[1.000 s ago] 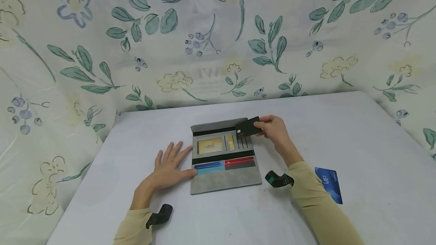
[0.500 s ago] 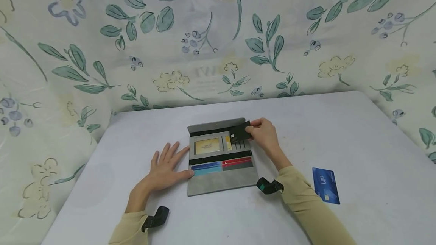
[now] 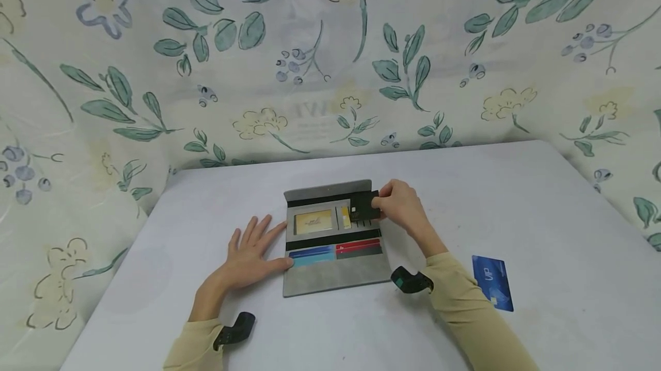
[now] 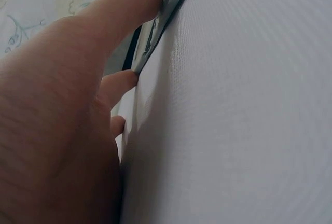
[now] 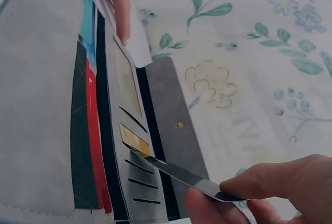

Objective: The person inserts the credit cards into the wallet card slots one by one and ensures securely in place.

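A grey wallet (image 3: 335, 275) lies unfolded on the white table, with blue and red cards (image 3: 357, 244) in its lower pockets and a yellow card (image 3: 346, 217) in an upper slot. My right hand (image 3: 403, 204) pinches a black card (image 3: 364, 206) by its outer end. In the right wrist view the far edge of that black card (image 5: 179, 173) meets the slots beside the yellow card, tilted up from the wallet. My left hand (image 3: 248, 259) lies with fingers spread at the wallet's left side, its thumb resting on the edge by the light blue card.
A blue VIP card (image 3: 493, 283) lies on the table (image 3: 558, 245) to the right, next to my right sleeve. Behind the table hangs a floral cloth (image 3: 310, 61). Each wrist wears a black camera (image 3: 411, 280).
The black card has moved left and down to the wallet's upper slots and turned nearly level with them. My right hand moved along with it. The left hand stays at the wallet's edge.
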`<state>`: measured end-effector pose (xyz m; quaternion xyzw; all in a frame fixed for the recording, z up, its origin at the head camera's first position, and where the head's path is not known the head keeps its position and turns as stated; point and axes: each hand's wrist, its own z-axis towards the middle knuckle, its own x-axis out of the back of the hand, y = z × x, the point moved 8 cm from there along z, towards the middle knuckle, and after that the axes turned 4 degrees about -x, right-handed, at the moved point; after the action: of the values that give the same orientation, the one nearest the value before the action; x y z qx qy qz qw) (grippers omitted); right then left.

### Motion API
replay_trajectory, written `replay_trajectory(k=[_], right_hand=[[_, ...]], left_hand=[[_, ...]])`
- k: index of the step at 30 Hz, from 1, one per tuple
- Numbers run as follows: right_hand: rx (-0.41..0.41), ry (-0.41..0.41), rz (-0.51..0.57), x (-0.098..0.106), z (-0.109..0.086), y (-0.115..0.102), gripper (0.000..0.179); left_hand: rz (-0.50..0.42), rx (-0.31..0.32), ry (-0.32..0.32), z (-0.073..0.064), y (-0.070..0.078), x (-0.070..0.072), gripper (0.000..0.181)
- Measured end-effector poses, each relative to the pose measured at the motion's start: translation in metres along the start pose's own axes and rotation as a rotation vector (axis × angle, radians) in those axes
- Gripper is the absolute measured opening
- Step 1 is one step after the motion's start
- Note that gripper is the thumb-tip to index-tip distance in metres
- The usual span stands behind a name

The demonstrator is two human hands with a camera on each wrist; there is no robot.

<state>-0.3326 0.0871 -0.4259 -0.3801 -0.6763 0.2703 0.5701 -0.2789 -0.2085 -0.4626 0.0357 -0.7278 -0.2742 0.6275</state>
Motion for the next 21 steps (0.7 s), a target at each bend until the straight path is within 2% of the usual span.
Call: replay_trajectory(k=[7,12,21], right_hand=[[-0.034,-0.031,0.104,0.000,0.005,0.013,0.026],[-0.089,-0.028,0.159,-0.003,0.011,0.024,0.029],[-0.125,-0.040,0.146,-0.012,0.017,0.033,0.027]], left_hand=[[0.000,-0.008,-0.002,0.001,0.003,0.000,0.084],[0.003,0.002,-0.008,0.001,0.002,0.000,0.084],[0.000,0.003,-0.001,0.000,0.001,0.001,0.083]])
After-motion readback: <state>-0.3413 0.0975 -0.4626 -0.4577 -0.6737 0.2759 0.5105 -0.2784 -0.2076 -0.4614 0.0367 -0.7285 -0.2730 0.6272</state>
